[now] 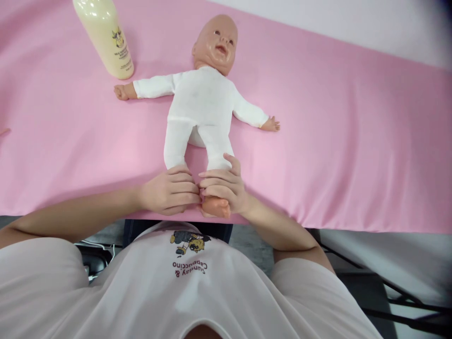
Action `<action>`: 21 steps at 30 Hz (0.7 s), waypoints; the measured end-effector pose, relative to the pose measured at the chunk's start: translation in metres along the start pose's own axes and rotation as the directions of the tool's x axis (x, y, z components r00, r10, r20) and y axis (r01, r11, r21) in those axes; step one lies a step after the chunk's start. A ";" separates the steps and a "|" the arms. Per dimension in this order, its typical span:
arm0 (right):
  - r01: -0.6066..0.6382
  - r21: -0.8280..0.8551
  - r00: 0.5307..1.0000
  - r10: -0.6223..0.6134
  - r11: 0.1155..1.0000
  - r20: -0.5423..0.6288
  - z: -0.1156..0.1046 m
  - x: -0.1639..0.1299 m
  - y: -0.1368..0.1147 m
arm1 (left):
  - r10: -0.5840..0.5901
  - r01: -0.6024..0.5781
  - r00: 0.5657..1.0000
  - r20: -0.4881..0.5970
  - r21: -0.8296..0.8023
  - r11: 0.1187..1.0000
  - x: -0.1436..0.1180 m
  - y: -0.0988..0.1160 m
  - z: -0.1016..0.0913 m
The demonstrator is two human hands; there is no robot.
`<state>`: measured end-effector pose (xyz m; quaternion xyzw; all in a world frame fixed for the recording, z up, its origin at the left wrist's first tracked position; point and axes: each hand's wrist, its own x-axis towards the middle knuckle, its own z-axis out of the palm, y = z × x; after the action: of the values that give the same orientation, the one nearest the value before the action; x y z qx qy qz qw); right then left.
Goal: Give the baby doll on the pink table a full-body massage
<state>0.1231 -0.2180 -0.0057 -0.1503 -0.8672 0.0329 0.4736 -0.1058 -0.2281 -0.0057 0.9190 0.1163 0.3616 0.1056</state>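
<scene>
A baby doll [201, 101] in a white bodysuit lies face up on a pink sheet [335, 141], arms spread, feet toward me at the near edge. My left hand [169, 190] is wrapped around the doll's foot on the left, which it hides. My right hand [224, 186] grips the other ankle, and that bare foot [216, 207] sticks out below my fingers. The two hands touch each other.
A cream lotion bottle [106, 35] stands at the far left, close to the doll's outstretched hand. The sheet's near edge runs just under my hands. Dark frame bars [406, 301] and floor show below right.
</scene>
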 end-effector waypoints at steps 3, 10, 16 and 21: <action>-0.002 0.005 1.000 0.002 1.000 -0.001 0.002 -0.003 0.000 | 0.028 -0.028 1.000 -0.011 0.015 1.000 0.001 0.001 0.000; -0.005 0.073 1.000 0.006 0.997 -0.011 -0.003 0.009 -0.003 | 0.050 -0.050 0.998 -0.037 -0.009 0.999 0.004 0.001 -0.001; 0.041 0.154 0.994 -0.057 0.987 0.097 -0.006 0.011 -0.004 | 0.055 -0.055 0.998 -0.003 0.017 0.998 0.005 -0.002 -0.002; 0.026 0.208 0.987 -0.057 0.978 0.149 -0.007 0.006 -0.005 | -0.072 0.074 0.996 0.047 -0.031 0.997 -0.002 -0.010 -0.002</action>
<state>0.1246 -0.2215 0.0042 -0.0794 -0.8961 0.1239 0.4188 -0.1095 -0.2187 -0.0084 0.9204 0.1414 0.3380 0.1364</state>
